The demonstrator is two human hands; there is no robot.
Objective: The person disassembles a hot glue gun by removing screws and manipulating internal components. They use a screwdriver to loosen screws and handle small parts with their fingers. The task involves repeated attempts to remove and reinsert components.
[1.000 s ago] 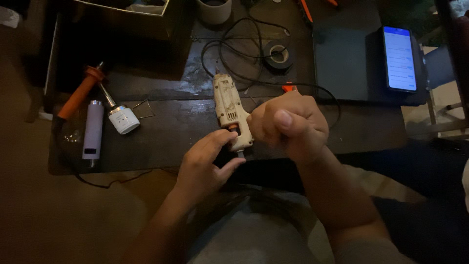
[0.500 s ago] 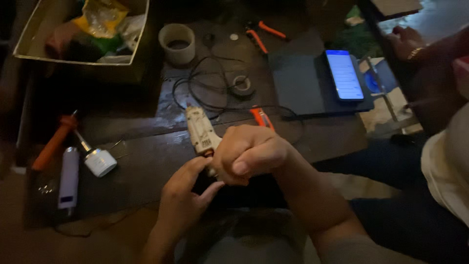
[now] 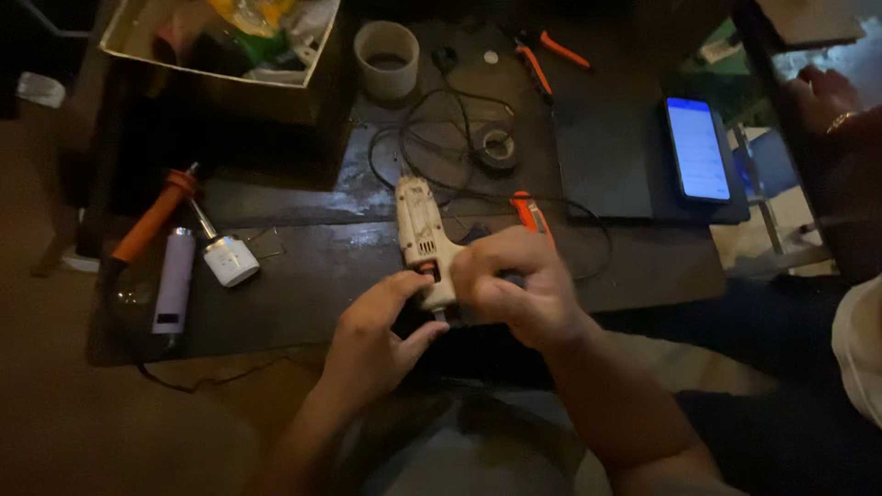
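Observation:
A cream-coloured glue gun [image 3: 421, 230] with an orange trigger lies across the near edge of the dark table [image 3: 303, 266], nozzle pointing away. My right hand [image 3: 514, 285] is closed around its grip from the right. My left hand [image 3: 378, 332] touches the bottom of the handle with curled fingers and thumb. The gun's black cord [image 3: 432, 147] loops over the table behind it.
An orange-handled soldering iron [image 3: 152, 220], a lilac cylinder [image 3: 174, 280] and a white plug adapter [image 3: 230, 260] lie at left. Behind are a cardboard box [image 3: 220, 55], a cup [image 3: 387, 58], a tape roll [image 3: 498, 147], orange pliers [image 3: 542, 55] and a lit phone [image 3: 696, 149]. Another person's hand [image 3: 822, 92] rests at far right.
The view has shifted, so the box and cup now show at the top. Both hands stay on the glue gun, with only small finger movements at its handle.

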